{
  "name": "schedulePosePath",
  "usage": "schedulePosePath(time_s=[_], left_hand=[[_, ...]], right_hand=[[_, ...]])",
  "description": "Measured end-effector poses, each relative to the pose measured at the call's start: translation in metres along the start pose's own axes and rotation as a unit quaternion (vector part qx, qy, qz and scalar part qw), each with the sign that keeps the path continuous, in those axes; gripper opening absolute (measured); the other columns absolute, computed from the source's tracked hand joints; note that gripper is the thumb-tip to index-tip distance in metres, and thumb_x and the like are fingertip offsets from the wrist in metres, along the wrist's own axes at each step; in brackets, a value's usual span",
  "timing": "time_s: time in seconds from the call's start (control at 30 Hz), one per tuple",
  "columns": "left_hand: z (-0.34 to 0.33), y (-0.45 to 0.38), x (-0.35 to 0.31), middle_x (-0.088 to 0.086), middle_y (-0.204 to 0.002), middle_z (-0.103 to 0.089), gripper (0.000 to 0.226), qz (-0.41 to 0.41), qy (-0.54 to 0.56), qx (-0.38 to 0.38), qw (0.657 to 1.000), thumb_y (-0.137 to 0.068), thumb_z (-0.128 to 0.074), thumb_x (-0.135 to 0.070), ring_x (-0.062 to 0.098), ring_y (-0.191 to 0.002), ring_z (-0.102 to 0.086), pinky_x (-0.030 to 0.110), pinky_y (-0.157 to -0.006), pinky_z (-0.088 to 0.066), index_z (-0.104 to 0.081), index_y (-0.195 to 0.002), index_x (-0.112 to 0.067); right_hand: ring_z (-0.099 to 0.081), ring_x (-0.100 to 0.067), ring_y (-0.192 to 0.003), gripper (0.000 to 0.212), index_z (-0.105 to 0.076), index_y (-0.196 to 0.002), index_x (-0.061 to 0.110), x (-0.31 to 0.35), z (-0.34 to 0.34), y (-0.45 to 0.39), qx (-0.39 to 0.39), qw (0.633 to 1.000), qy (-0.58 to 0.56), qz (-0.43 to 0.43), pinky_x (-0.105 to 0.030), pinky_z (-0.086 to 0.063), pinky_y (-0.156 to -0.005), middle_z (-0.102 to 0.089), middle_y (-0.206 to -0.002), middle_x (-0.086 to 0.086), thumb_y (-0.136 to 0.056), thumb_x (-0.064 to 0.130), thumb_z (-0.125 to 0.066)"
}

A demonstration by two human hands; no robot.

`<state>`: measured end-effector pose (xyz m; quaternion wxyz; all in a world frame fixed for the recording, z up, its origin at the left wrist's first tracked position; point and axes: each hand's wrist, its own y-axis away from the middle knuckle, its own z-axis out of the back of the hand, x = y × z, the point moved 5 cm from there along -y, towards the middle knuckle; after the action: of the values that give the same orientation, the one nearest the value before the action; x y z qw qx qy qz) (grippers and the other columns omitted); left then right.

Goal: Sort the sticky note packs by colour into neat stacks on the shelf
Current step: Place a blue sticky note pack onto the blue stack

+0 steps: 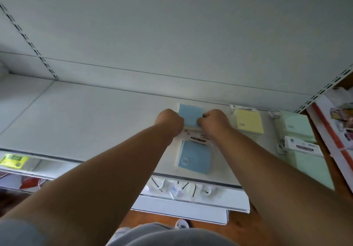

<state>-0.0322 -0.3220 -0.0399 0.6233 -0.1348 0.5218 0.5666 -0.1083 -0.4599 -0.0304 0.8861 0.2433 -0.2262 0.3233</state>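
Observation:
A blue sticky note pack (190, 115) lies at the back of the white shelf (86, 123). My left hand (169, 121) grips its left edge and my right hand (214, 122) grips its right edge, fingers curled. A second blue pack (194, 158) lies in front of it, near the shelf's front edge. Right of the blue packs is a yellow stack (249, 123). Further right are green packs, one at the back (293, 126) and one at the front (309, 159).
The shelf's left half is bare white. A yellow-green packet (13, 161) sits on a lower shelf at the left. White wrapped goods (181, 187) fill the shelf below. A red and white box (336, 131) stands at the right edge. The floor is wood.

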Motion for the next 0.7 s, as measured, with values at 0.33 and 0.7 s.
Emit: schedulePosePath(time_s=[0.33, 0.7], left_hand=[[0.120, 0.001, 0.053, 0.001, -0.109, -0.059, 0.035, -0.197, -0.103, -0.192, 0.956, -0.086, -0.046, -0.006, 0.019, -0.095, -0.054, 0.028, -0.074, -0.040, -0.051, -0.119, -0.017], [0.299, -0.061, 0.100, 0.008, -0.105, -0.063, 0.020, -0.252, -0.161, -0.237, 0.925, -0.089, -0.059, -0.015, 0.026, -0.087, -0.060, 0.026, -0.073, -0.045, -0.067, -0.105, -0.006]], right_hand=[[-0.053, -0.017, -0.081, 0.017, -0.059, -0.104, 0.015, 0.107, -0.071, 0.042, -0.095, 0.975, -0.074, 0.186, -0.025, -0.036, -0.068, -0.062, -0.094, 0.000, -0.091, 0.026, -0.055], [-0.059, -0.027, -0.086, 0.012, -0.060, -0.088, 0.006, 0.250, -0.193, 0.064, -0.164, 0.956, -0.129, 0.205, -0.027, -0.038, -0.067, -0.066, -0.094, -0.010, -0.093, 0.015, -0.053]])
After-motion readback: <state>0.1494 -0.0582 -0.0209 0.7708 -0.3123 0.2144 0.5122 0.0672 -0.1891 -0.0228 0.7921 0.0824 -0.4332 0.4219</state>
